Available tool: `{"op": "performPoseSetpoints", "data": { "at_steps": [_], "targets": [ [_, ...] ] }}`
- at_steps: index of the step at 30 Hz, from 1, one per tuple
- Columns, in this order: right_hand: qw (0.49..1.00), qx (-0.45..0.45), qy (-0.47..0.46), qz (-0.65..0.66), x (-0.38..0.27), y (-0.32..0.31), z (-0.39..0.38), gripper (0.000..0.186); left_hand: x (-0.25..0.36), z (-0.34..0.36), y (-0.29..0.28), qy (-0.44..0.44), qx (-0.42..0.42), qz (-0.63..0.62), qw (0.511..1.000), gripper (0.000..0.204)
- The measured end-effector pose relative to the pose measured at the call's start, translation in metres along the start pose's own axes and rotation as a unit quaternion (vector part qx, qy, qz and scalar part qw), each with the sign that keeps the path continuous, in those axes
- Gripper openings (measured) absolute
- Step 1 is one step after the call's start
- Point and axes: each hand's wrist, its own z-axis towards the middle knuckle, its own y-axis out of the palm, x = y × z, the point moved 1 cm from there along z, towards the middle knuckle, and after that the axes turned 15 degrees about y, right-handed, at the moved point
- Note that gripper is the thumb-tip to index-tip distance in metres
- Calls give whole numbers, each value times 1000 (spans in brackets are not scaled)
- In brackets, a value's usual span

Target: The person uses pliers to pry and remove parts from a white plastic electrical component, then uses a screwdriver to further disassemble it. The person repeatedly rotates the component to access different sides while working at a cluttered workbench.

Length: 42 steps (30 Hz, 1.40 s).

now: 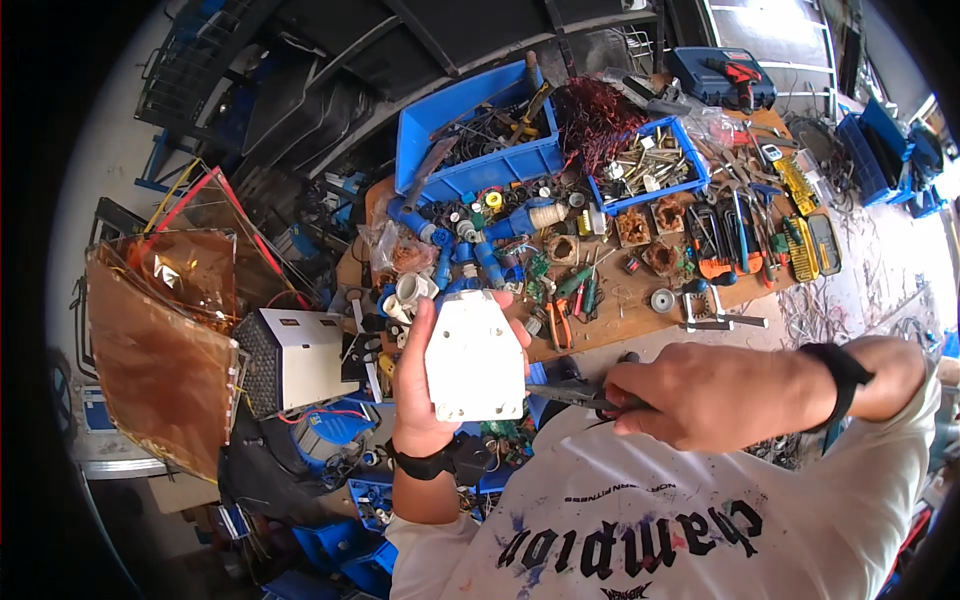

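My left hand (420,370) grips a white plastic housing (475,355), a flat plate with tapered top and small round holes near its corners, thumb along its left side and fingertips round the right. My right hand (690,395) is closed on a dark, long-jawed hand tool (560,396), which looks like pliers. Its jaws reach the housing's lower right edge; their tip is hidden, so I cannot tell whether it touches. Just beyond the housing, the cluttered wooden workbench (625,330) holds orange-handled pliers (560,325), green-handled screwdrivers and several blue plastic fittings (485,260).
Blue bins (480,170) of tools and metal parts stand at the bench's back, near a drill (742,85) on a case. Tool sets (805,250) lie at the right. Large copper-coloured sheets (160,370) and a white box (300,365) stand at left, with blue containers (335,545) below.
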Motion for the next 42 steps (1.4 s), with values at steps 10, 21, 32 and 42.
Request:
{"op": "performPoseSetpoints", "data": {
  "at_steps": [10, 21, 32, 42],
  "targets": [
    [1000, 4, -5, 25, 10, 5, -3, 21, -12, -5, 0, 49, 7, 27, 998, 72],
    [984, -119, 92, 99, 12, -5, -5, 26, -18, -8, 7, 20, -42, -44, 998, 66],
    [943, 225, -77, -234, 32, 5, -6, 22, -22, 4, 8, 10, 20, 104, 994, 69],
    [930, -216, 122, 272, 35, -2, -1, 25, -22, 10, 10, 14, -14, -64, 998, 69]
  ]
}}
